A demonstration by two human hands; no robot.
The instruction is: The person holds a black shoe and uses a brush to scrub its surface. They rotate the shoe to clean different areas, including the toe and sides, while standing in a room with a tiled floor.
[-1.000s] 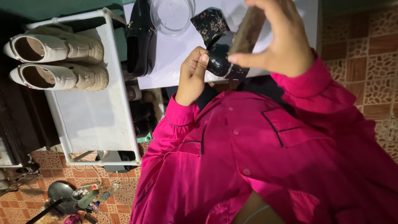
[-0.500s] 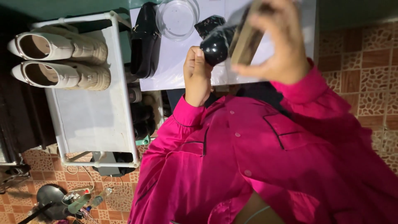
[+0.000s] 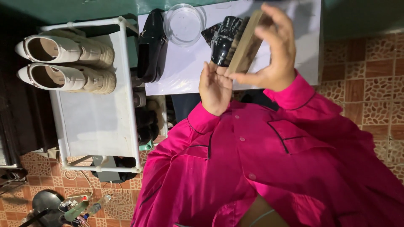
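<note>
While hands work, a clear dish [image 3: 184,24] and perhaps a black shoe [image 3: 151,46] lie alongside.

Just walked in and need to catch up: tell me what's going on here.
A person in a pink shirt is working on a glossy black shoe. The left hand supports it from below while the right hand presses a wooden-backed brush against it, above a white table. A second black shoe and a clear round dish lie on the table. A pair of white shoes sits on the rack alongside.
</note>
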